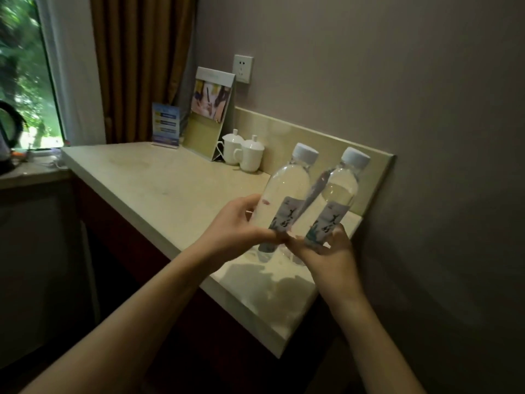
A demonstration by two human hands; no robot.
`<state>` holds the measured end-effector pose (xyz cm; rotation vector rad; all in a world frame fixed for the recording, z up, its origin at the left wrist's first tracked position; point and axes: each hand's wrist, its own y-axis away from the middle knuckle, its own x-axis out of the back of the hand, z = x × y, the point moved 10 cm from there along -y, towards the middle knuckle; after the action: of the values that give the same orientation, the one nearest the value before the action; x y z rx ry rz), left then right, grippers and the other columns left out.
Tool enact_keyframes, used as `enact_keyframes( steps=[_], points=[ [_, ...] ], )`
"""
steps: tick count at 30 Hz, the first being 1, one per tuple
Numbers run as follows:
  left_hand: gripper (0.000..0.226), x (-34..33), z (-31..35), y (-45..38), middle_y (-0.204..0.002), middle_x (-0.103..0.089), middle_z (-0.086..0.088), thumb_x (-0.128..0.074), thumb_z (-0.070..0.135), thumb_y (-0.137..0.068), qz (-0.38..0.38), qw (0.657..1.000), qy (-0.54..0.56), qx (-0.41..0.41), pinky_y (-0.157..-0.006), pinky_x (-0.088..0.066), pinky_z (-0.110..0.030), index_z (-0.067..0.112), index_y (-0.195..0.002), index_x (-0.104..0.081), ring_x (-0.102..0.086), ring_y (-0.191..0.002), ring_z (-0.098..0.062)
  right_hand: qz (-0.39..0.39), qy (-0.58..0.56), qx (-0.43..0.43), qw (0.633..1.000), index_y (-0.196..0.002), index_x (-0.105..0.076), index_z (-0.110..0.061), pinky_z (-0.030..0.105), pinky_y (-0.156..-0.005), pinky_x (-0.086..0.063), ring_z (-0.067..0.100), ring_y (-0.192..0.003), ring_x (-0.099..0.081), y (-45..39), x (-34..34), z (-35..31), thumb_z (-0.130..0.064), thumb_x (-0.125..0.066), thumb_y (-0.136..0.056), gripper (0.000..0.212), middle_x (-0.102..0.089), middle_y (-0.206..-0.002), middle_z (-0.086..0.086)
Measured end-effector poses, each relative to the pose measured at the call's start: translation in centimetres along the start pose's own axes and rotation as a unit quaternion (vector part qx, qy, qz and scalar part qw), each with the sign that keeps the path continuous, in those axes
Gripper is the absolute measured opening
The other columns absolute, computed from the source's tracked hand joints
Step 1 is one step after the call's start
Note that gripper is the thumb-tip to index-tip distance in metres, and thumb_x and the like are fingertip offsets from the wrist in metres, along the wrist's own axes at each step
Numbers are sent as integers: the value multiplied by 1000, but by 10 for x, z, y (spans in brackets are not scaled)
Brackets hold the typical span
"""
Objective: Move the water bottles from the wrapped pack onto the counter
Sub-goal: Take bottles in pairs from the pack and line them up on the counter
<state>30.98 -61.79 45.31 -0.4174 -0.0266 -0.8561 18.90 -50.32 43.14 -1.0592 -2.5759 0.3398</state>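
Two clear water bottles with white caps and pale printed labels stand tilted over the right end of the beige counter (159,189). My left hand (235,226) is wrapped around the lower body of the left bottle (287,194). My right hand (326,248) holds the base of the right bottle (338,200). The bottles lean side by side, with a dark strip visible between them. Both bottoms are partly hidden by my fingers, so I cannot tell whether they touch the counter. No wrapping is clearly visible.
Two white lidded cups (244,152) stand at the back near the wall. A tall card stand (210,112) and a small blue sign (166,125) sit behind them. A wall socket (243,68) is above. A kettle (8,137) is at far left by the window.
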Motion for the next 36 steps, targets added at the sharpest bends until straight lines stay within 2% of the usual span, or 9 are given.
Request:
enact_keyframes(
  steps=[6, 8, 11, 16, 23, 26, 29, 32, 36],
  points=[
    [36, 23, -27, -39, -89, -74, 11, -83, 13, -72, 27, 999, 14, 11, -63, -54, -13, 26, -102, -68, -70, -84, -2, 12, 108, -23, 994, -100, -51, -32, 42, -79, -59, 10, -88, -67, -46, -13, 19, -41, -84, -63, 51, -67, -95, -10],
    [38, 23, -39, -55, -94, -75, 6, -80, 9, -74, 15, 999, 27, 26, -67, -56, -17, 21, -107, -67, -72, -88, -6, 9, 135, -24, 991, -96, -47, -36, 40, -79, -59, 9, -87, -65, -60, -16, 23, -40, -84, -64, 49, -63, -92, -14],
    [41, 22, -51, -82, -103, -74, 1, -78, 7, -75, 3, 999, 19, 36, -72, -58, -24, 21, -112, -65, -71, -96, -13, 12, 154, -35, 987, -97, -47, -31, 39, -79, -59, 14, -90, -66, -83, -15, 32, -40, -83, -65, 50, -63, -93, -11],
    [47, 23, -68, -120, -106, -73, 1, -76, 3, -76, -7, 999, 18, 36, -75, -60, -25, 22, -116, -62, -71, -97, -12, 28, 206, -58, 976, -103, -49, -23, 39, -77, -57, 21, -93, -65, -117, -17, 49, -51, -79, -64, 56, -65, -101, -2],
    [55, 31, -103, -166, -106, -71, -2, -82, 4, -69, 14, 998, 12, 61, -73, -60, -27, 28, -110, -54, -71, -95, -14, 44, 250, -88, 963, -99, -44, -22, 33, -72, -51, 24, -94, -64, -156, -23, 73, -50, -78, -66, 54, -65, -105, 0],
    [59, 34, -114, -187, -106, -70, 0, -81, 4, -70, -3, 998, 11, 61, -76, -60, -31, 25, -117, -52, -71, -96, -14, 55, 273, -102, 955, -99, -42, -22, 32, -71, -48, 25, -96, -64, -174, -28, 80, -49, -78, -68, 55, -65, -108, 2],
    [63, 40, -124, -210, -105, -65, 6, -82, 7, -70, -12, 998, -18, 52, -70, -59, -25, 29, -121, -52, -69, -93, -10, 76, 290, -112, 947, -99, -42, -22, 34, -74, -51, 27, -98, -65, -191, -33, 86, -49, -78, -68, 55, -66, -110, 3],
    [63, 45, -142, -230, -105, -64, 2, -83, 10, -71, -32, 997, -39, 52, -73, -60, -29, 28, -124, -54, -69, -93, -13, 94, 312, -130, 936, -99, -40, -22, 38, -79, -53, 27, -100, -64, -207, -42, 94, -50, -77, -70, 54, -65, -112, 3],
    [55, 58, -152, -257, -99, -65, 11, -82, 19, -73, -58, 995, -73, 21, -58, -54, -14, 33, -118, -54, -66, -87, -4, 119, 341, -146, 921, -98, -40, -22, 35, -73, -51, 27, -99, -65, -230, -55, 103, -51, -76, -70, 54, -65, -111, 3]
  ],
)
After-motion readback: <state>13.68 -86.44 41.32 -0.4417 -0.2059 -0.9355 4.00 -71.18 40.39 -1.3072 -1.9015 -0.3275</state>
